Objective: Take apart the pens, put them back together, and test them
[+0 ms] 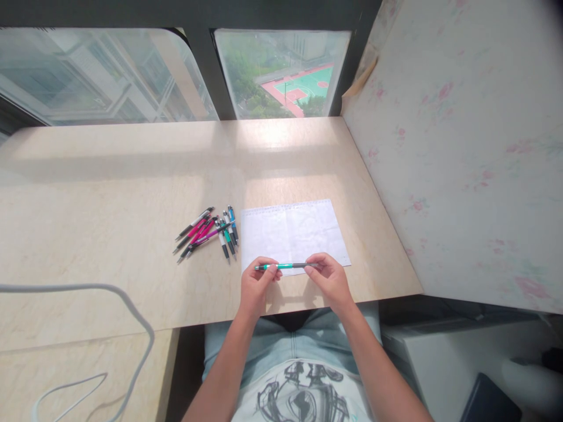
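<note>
A teal pen (pixel 285 266) with a dark grip is held level above the near edge of a white sheet of paper (pixel 290 231). My left hand (pixel 260 281) pinches its left end between thumb and fingers. At the other end, by the tip, my right hand (pixel 329 278) has its fingers closed on the same pen. Left of the paper lies a loose pile of several pens (pixel 204 234) in pink, purple, white, teal and blue, some crossing over others.
The pale desk (pixel 132 234) runs along the window (pixel 281 76). A flowered wall (pixel 461 146) closes off the right side. A grey cable (pixel 127 299) loops at the lower left. Below the desk at the right stands a white surface (pixel 453 351) with a dark object on it.
</note>
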### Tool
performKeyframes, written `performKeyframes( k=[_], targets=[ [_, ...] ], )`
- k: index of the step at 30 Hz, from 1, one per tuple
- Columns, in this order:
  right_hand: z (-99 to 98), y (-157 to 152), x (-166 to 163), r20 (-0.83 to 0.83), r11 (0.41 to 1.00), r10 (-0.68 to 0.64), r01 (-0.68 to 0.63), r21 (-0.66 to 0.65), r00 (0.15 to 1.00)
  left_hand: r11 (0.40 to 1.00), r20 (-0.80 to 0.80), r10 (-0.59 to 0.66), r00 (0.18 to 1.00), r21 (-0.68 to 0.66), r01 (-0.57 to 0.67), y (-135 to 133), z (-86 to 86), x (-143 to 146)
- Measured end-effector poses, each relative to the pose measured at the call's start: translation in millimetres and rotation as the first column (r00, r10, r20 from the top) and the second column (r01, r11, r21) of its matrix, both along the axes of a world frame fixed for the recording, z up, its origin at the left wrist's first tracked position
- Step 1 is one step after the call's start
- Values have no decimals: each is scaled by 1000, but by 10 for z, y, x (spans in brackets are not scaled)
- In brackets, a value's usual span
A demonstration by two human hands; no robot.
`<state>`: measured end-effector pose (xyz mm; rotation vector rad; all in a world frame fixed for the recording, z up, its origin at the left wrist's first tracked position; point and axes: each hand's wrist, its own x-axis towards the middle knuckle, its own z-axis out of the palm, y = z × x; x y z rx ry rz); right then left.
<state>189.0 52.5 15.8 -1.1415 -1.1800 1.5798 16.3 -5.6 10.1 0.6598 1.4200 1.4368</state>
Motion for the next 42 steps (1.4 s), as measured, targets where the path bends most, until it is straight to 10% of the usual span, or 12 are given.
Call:
performKeyframes(
  k=[15, 29, 42],
  targets=[
    [5, 31, 64, 77, 988, 130, -136, 69, 989, 996, 27, 90, 996, -2, -90, 8, 60, 50],
    [88, 56, 102, 275, 994, 86, -100, 38, 958, 994, 38, -102, 994, 33, 100, 27, 143, 156],
    [94, 44, 74, 140, 991, 107, -117, 68, 984, 996, 184, -42, 982, 84, 27, 27, 113, 206]
  ],
)
